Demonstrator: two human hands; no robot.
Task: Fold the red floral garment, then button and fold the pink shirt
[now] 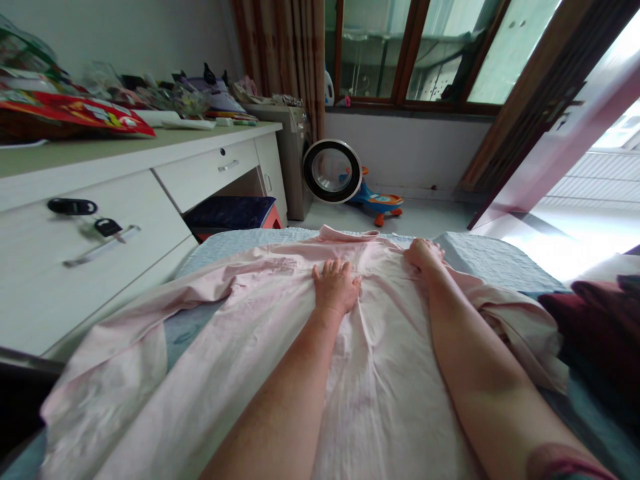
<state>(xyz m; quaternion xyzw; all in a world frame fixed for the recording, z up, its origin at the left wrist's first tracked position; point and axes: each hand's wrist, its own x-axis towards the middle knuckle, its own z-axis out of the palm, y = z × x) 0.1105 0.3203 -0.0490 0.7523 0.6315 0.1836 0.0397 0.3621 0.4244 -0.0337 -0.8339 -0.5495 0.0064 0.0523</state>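
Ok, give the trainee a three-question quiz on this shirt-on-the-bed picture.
1. True or false: the left hand lies flat on the pink shirt.
2. The right hand is closed on: A) the shirt's fabric near the collar B) a drawer handle C) the toy car.
3. What does the shirt lie on?

Key: 1 true; 2 A; 3 the blue-grey bed cover.

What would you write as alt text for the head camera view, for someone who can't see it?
Two bare hands press on a pale pink shirt spread over a blue-grey bed: the left hand lies flat near the collar, the right hand bunches fabric beside it. A white desk with cluttered top stands to the left; a toy ride-on car sits below the window.
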